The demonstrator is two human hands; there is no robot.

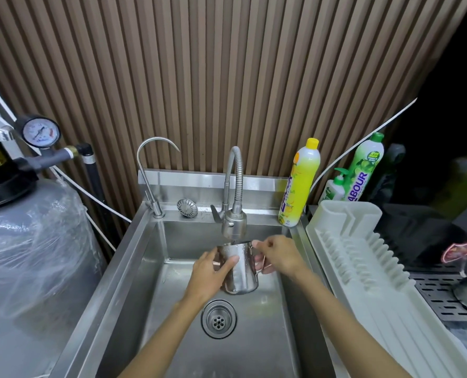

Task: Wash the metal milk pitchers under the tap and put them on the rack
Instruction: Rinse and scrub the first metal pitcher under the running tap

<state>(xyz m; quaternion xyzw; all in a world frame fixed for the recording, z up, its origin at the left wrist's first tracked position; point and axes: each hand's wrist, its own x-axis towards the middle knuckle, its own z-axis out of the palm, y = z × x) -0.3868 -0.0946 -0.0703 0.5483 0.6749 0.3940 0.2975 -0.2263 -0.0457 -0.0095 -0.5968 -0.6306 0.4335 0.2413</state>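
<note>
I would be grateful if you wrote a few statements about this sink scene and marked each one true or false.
1. The milk pitcher is held beneath the head of the flexible tap. True.
2. The left hand holds the pitcher by its handle. False: the left hand wraps round the pitcher's body, and the right hand has its grip on the handle.
3. The pitcher already stands on the white rack. False: it is held over the sink, and the rack lies to the sink's right.
4. A yellow bottle stands at the sink's back right corner. True.
</note>
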